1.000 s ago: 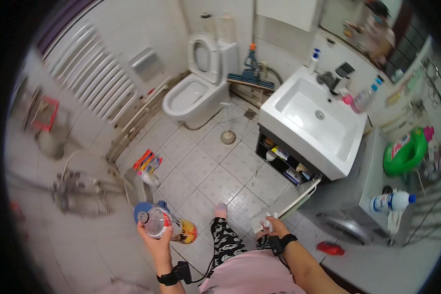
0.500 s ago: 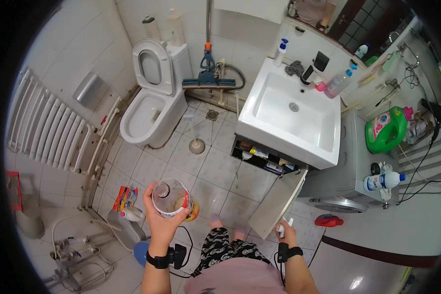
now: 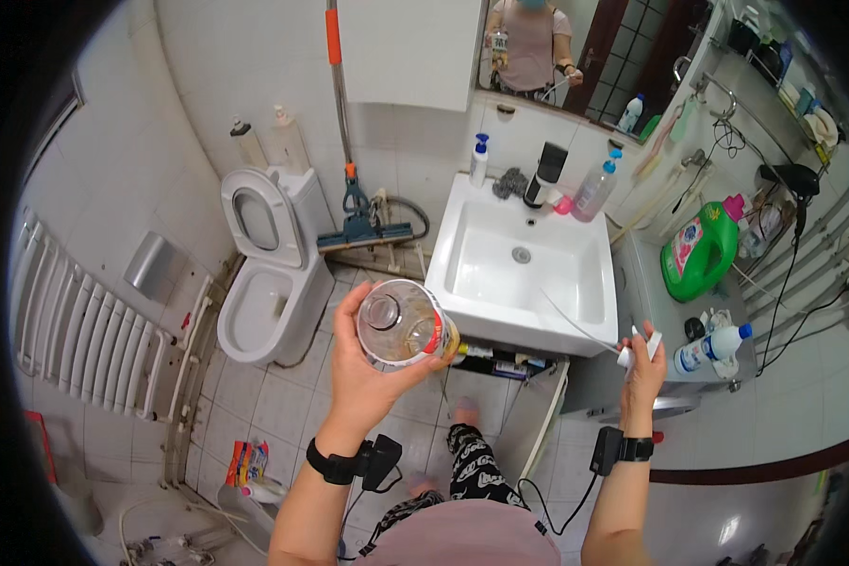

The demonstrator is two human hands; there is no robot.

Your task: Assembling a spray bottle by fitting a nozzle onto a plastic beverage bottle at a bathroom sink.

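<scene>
My left hand point(image 3: 368, 382) is wrapped round a clear plastic bottle point(image 3: 407, 341) with red and yellow on its label. The bottle's uncapped neck faces up, and a little residue seems to cling inside. In my right hand point(image 3: 643, 377) is a white trigger spray head point(image 3: 640, 347), its fingers closed on it. From the spray head a thin dip tube point(image 3: 575, 327) reaches left over the front of the white sink point(image 3: 500, 319). Bottle and spray head are apart. Below the sink, the cabinet door point(image 3: 544, 424) stands open.
On the sink's back edge are a pump bottle point(image 3: 479, 160), a clear pump bottle point(image 3: 594, 189) and a black dispenser point(image 3: 545, 176). To the right, a green detergent jug point(image 3: 703, 250) and a white bottle point(image 3: 712, 349) stand on the washing machine. Left are a toilet point(image 3: 259, 307) and a mop point(image 3: 363, 231).
Both hands have risen toward the sink, the left with the bottle, the right with the spray head. The dip tube now shows. My view has tilted up, bringing more of the mirror in.
</scene>
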